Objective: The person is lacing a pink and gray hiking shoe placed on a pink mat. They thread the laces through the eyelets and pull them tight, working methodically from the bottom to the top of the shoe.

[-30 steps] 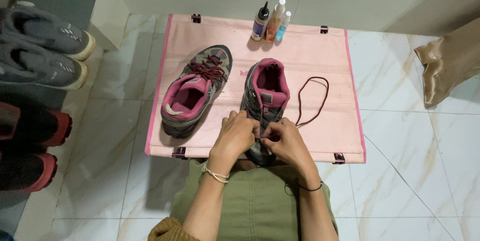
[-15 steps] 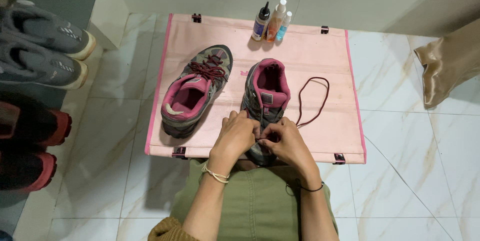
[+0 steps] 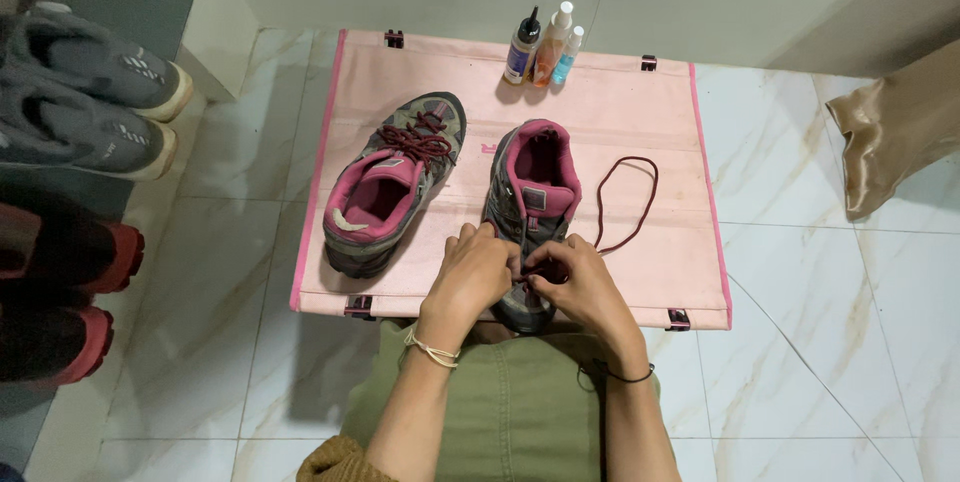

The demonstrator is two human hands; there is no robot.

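Note:
Two grey hiking shoes with pink lining lie on a low pink table. The left shoe is laced with a dark red lace. The right shoe points its toe toward me. My left hand and my right hand are together over its toe end, both pinching the dark red lace, which loops out to the right across the table. What my fingers do at the eyelets is hidden by the hands.
Three small bottles stand at the table's far edge. Grey shoes and red-soled dark shoes sit on a rack at left. A tan bag lies on the marble floor at right.
Both hands stay over the right shoe's toe with only slight finger movement. The lace loop on the table keeps about the same shape.

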